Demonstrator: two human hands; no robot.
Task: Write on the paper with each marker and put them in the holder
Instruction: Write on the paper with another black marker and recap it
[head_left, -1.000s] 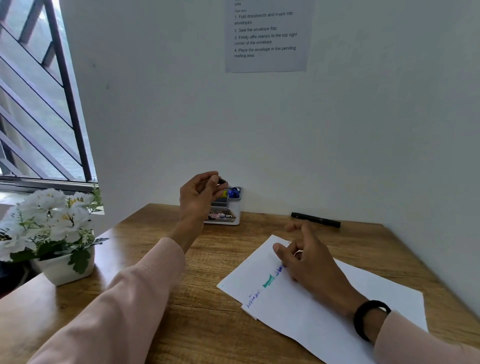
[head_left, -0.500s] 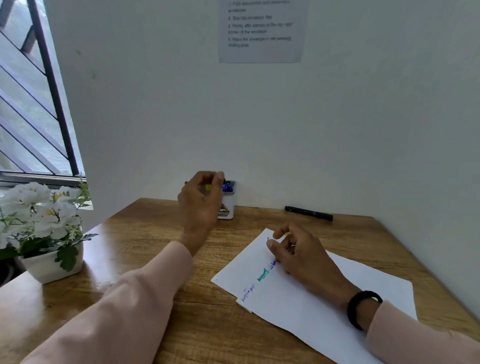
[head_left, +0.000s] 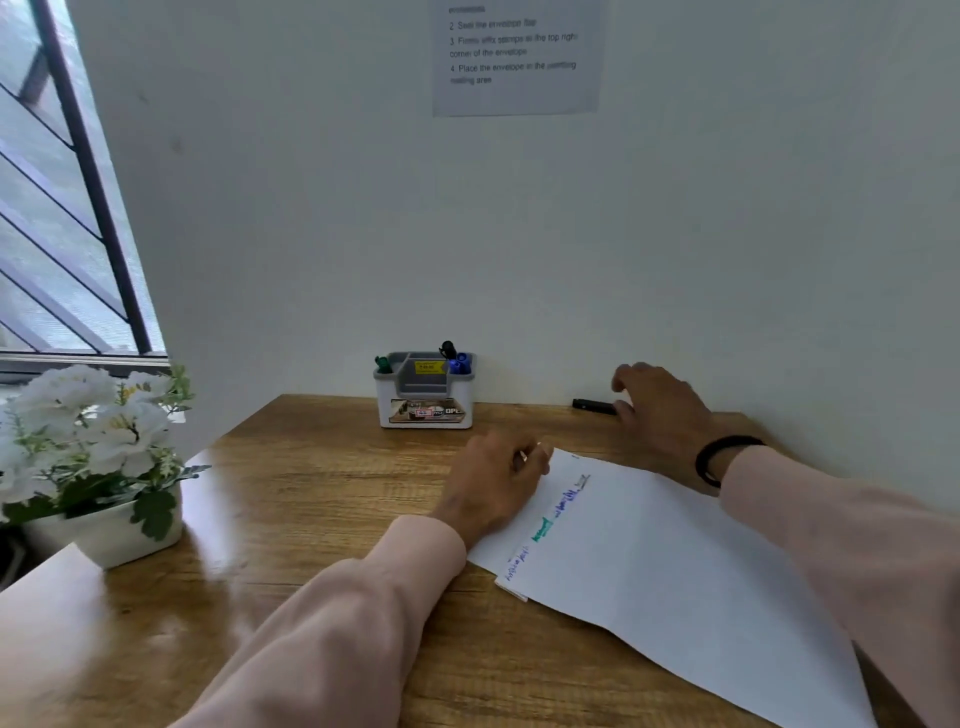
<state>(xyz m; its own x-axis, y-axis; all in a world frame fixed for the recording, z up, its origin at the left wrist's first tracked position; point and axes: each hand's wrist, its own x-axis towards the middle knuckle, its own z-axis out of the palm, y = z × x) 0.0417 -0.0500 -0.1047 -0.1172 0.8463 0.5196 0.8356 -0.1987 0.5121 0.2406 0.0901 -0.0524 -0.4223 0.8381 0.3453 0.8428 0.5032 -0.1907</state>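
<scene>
Left hand (head_left: 493, 480) back from holder (head_left: 425, 389), now on paper (head_left: 670, 566) edge, fingers curled, empty. Right hand (head_left: 660, 410) now over black marker (head_left: 592, 405) by the wall — fingers spread, not yet gripping. Probably the last marker to write with.

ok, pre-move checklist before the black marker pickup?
1. Right hand at black marker: ok, fingers spread over it.
2. Marker gripped: not ok, not yet closed on it.
3. Left hand steadying paper: ok, resting at its left edge.
4. Blank space on paper: ok, writing only along the left edge.
5. Holder has room: cannot tell; green, black and blue markers stand in it.
6. Marker cap state: cannot tell.
</scene>
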